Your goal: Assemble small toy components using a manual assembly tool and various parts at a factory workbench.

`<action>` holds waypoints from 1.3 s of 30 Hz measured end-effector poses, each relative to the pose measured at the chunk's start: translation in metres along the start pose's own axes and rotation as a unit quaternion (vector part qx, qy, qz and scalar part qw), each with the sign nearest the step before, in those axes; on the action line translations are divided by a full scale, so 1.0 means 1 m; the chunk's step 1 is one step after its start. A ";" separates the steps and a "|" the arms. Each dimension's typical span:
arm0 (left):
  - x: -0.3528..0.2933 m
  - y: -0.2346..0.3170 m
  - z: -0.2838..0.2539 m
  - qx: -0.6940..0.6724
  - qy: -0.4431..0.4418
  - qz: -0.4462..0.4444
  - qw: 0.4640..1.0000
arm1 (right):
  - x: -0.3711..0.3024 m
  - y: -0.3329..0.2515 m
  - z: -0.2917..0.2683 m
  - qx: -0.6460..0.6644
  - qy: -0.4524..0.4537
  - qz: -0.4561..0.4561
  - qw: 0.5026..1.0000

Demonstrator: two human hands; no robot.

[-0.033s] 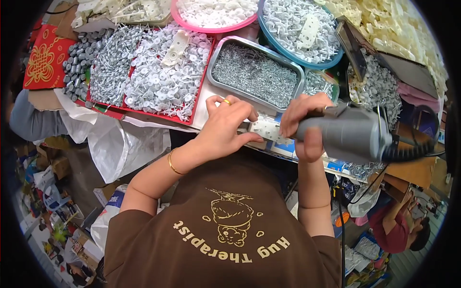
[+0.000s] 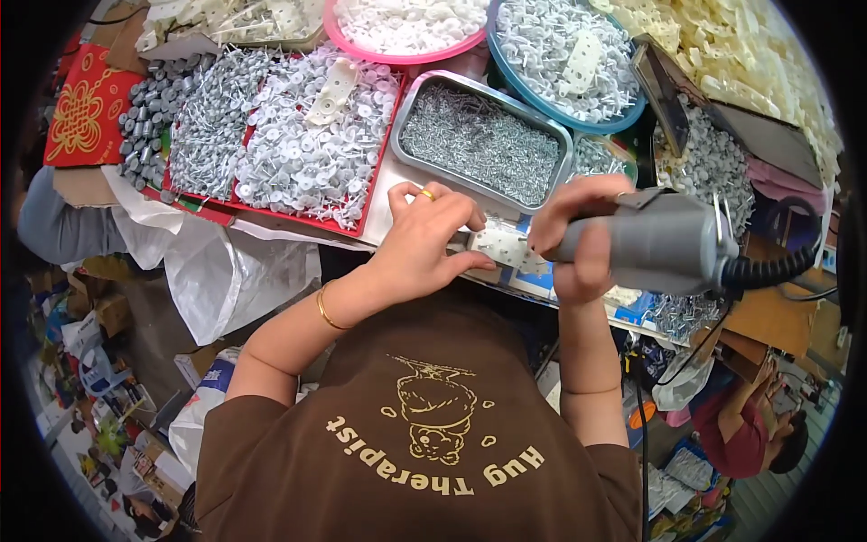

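My left hand rests at the bench edge, thumb and fingers closed round the left end of a small cream plastic plate. Small dark spots, holes or screw heads, dot the plate. A grey corded power screwdriver lies nearly level in my right hand, whose fingers wrap its front part. Its front end points at the plate's right end; whether the bit touches is hidden by my fingers. Just beyond my hands stands a metal tray of small screws.
A red tray of white-headed parts and metal pins stands at left. Behind are a pink basin and a blue basin of white parts. A black coiled cord trails right. A person in dark red sits at lower right.
The power screwdriver has tipped slightly, its cord end a little higher, and my right hand has shifted a little with it. My left hand and the plate stay in place.
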State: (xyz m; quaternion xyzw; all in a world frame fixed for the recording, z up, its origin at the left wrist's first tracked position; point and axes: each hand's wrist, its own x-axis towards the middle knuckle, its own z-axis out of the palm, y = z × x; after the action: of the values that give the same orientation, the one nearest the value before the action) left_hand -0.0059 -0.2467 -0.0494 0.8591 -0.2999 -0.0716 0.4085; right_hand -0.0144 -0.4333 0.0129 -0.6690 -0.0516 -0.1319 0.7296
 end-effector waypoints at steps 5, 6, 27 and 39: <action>-0.004 -0.001 0.004 -0.008 0.030 0.002 1.000 | -0.002 -0.020 0.018 0.082 -0.036 -0.028 0.996; -0.008 0.000 0.004 0.003 0.040 0.003 0.999 | -0.004 -0.011 0.022 0.076 -0.073 -0.002 0.994; -0.006 -0.010 0.020 -0.206 0.010 -0.139 0.969 | 0.008 0.013 0.025 0.024 -0.134 -0.036 0.990; -0.005 0.000 0.008 -0.107 0.032 -0.089 0.990 | -0.014 -0.021 0.004 -0.011 -0.035 0.002 0.999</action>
State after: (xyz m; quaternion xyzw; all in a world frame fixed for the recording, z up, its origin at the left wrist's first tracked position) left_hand -0.0127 -0.2493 -0.0547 0.8353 -0.1997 -0.1118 0.4999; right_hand -0.0332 -0.4291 0.0295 -0.6814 -0.0738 -0.1074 0.7202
